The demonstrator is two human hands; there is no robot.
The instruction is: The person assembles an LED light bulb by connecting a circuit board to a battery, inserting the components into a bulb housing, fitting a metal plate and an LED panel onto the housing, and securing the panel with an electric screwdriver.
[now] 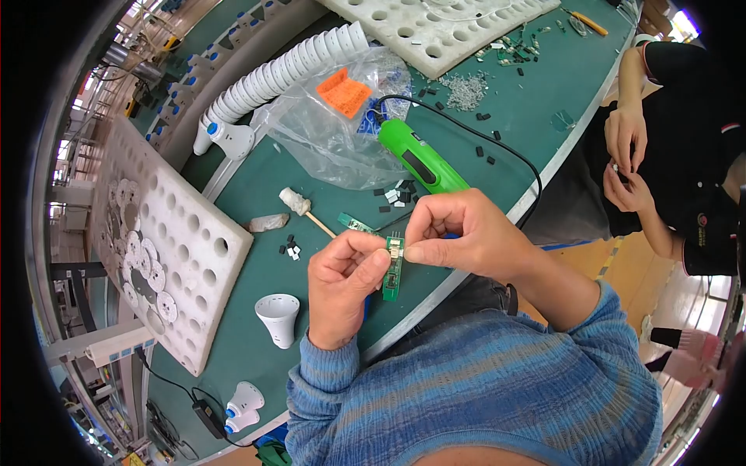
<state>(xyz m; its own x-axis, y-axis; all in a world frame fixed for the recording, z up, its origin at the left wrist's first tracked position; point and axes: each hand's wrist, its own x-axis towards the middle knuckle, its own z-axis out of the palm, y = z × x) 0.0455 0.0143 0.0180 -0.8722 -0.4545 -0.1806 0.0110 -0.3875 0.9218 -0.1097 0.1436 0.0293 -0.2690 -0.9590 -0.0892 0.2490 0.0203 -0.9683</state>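
A small green circuit board point(392, 283) is held upright near the table's front edge, its pins pointing away from me. My left hand point(342, 283) pinches the board's left side between thumb and fingers. From the other side, my right hand point(458, 237) is closed in a pinch at the board's upper end, beside a pale connector point(395, 247). Whether its fingertips grip the board or a tiny part is hidden. Just behind lies a second green board point(355, 223). A green electric screwdriver-like tool point(420, 159) with a black cable rests beyond my right hand.
Perforated white foam boards stand at the left point(179, 241) and back point(443, 39). A clear plastic bag point(311, 144), stacked white cups point(287, 74), a white bulb housing point(277, 317) and small black pieces point(388, 203) lie around. A co-worker's hands point(628, 155) are at the right.
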